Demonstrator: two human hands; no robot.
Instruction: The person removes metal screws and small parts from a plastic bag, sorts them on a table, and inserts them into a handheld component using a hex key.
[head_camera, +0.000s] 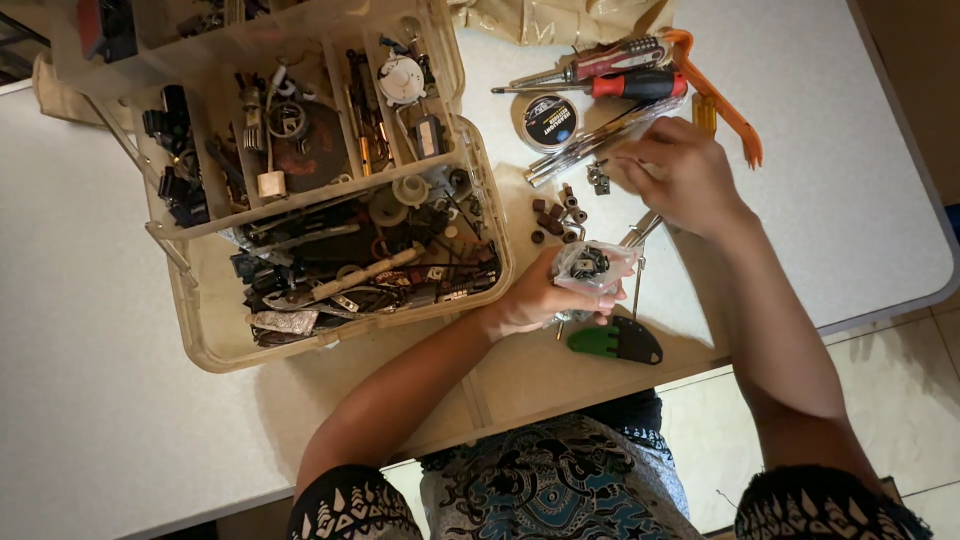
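Note:
My left hand holds a small clear plastic bag with dark metal parts inside, just right of the open parts box. My right hand rests farther back on the table, fingers curled over small parts near a bundle of thin metal tools; what it grips is hidden. Small brown cylinders lie scattered between the two hands.
The clear plastic parts box is full of mixed hardware, its upper tray divided into compartments. Red-handled screwdrivers, an orange pry tool, a round tin and a green-and-black handled tool lie on the white table.

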